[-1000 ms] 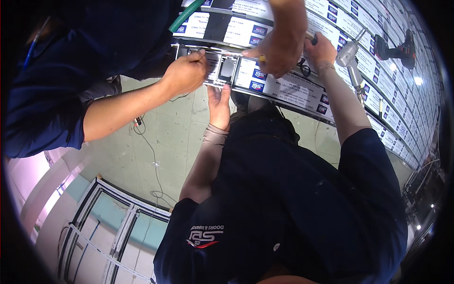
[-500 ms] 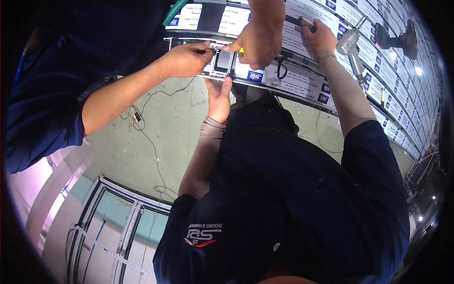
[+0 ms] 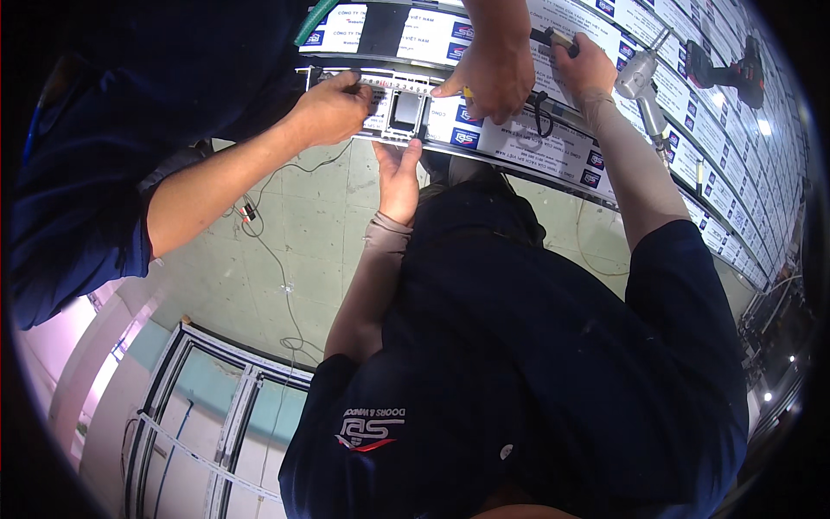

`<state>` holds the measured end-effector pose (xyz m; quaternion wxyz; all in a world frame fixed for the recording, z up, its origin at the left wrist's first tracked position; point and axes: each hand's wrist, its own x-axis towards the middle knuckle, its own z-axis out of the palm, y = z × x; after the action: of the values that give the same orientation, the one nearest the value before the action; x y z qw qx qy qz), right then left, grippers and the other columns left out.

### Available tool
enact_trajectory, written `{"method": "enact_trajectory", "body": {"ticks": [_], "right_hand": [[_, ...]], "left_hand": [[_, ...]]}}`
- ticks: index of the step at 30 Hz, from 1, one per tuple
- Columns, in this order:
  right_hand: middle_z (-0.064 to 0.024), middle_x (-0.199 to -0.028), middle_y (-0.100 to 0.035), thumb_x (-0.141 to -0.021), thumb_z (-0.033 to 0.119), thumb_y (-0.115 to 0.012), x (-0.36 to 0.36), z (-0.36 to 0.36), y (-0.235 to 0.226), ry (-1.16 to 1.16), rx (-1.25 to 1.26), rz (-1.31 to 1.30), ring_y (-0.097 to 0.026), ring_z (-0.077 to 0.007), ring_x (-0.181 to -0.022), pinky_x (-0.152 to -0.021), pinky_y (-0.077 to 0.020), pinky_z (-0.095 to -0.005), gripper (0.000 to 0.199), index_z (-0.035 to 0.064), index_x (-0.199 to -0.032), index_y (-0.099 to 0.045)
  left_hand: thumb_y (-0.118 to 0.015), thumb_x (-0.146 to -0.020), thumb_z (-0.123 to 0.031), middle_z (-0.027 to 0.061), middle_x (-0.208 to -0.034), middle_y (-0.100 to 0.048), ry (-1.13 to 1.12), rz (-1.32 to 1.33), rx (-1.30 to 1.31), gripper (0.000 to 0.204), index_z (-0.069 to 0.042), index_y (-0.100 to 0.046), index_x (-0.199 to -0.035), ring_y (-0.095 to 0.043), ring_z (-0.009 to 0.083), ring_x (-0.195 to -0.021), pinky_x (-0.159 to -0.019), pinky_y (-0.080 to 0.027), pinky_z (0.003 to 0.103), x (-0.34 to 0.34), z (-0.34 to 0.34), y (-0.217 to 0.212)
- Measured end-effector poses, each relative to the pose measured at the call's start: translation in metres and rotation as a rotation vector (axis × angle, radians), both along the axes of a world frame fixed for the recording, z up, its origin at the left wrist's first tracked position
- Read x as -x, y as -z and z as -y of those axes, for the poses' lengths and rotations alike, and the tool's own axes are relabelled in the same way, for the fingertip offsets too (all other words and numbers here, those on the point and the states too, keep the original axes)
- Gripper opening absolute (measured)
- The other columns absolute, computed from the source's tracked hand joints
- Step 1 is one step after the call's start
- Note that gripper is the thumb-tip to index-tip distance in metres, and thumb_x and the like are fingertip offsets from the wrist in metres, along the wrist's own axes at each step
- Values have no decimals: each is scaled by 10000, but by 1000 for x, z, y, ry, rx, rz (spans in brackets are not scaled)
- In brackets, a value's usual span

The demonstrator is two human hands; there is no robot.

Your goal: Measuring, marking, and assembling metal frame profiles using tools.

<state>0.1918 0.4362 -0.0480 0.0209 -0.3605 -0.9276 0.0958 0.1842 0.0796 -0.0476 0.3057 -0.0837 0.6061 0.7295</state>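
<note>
My left hand [image 3: 399,183] grips the near edge of a long white-filmed profile [image 3: 510,149], thumb on the edge and fingers partly hidden beneath. Just above my thumb, a short hollow profile piece [image 3: 421,117] stands across the long one. My right hand [image 3: 591,71] is closed around a dark tool with a pale block-like end [image 3: 562,39]; its exact kind is unclear. A co-worker's left hand [image 3: 333,110] holds the end of a tape measure blade [image 3: 399,85] along the profile. Their other hand [image 3: 497,80] holds its partly hidden yellow case, with a black strap [image 3: 542,114] hanging from it.
To the right lie a silver air tool [image 3: 638,80] and a black cordless drill [image 3: 731,73] on rows of wrapped profiles [image 3: 735,164]. A green hose [image 3: 316,21] is at the top. A cable [image 3: 281,259] trails over the floor; framed panels [image 3: 233,381] stand lower left.
The co-worker's left hand has drawn left and their other hand slightly right, uncovering more of the tape blade. The strap has swung right. My hands have barely moved.
</note>
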Motion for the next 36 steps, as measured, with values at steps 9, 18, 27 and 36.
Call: {"method": "enact_trajectory", "body": {"ticks": [9,18,27,36], "right_hand": [[-130,-931,-706,-821,433,-637,1,1,-1,9,11,17,-674,-324,-875,-792,-521,-425,356,103,-954,-655],[-122,-941,-707,-821,434,-646,2,2,-2,5,-5,47,-675,-318,-887,-799,-521,-420,362,108,-979,-661],[-146,-936,-704,-840,489,-599,0,0,-2,0,5,25,-663,-354,-883,-779,-506,-439,419,93,-970,-642],[-132,-929,-705,-828,439,-630,0,-12,5,5,41,71,-670,-336,-888,-794,-516,-430,367,96,-957,-647]], "left_hand": [[-587,-935,-270,-22,-1362,-445,-7,-20,81,557,-152,-306,-1402,-415,130,-1176,-932,-323,370,-2,-1,0],[-580,-931,-261,-11,-1384,-433,-5,-8,99,573,-152,-284,-1409,-411,140,-1201,-945,-325,382,-2,-1,0],[-545,-942,-90,157,-1431,-367,-24,29,17,706,13,-100,-1480,-364,214,-1310,-1108,-251,329,1,-5,-14],[-574,-933,-69,148,-1458,-330,-33,16,-24,738,-23,-91,-1490,-340,220,-1330,-1117,-246,345,-1,-5,-8]]}}
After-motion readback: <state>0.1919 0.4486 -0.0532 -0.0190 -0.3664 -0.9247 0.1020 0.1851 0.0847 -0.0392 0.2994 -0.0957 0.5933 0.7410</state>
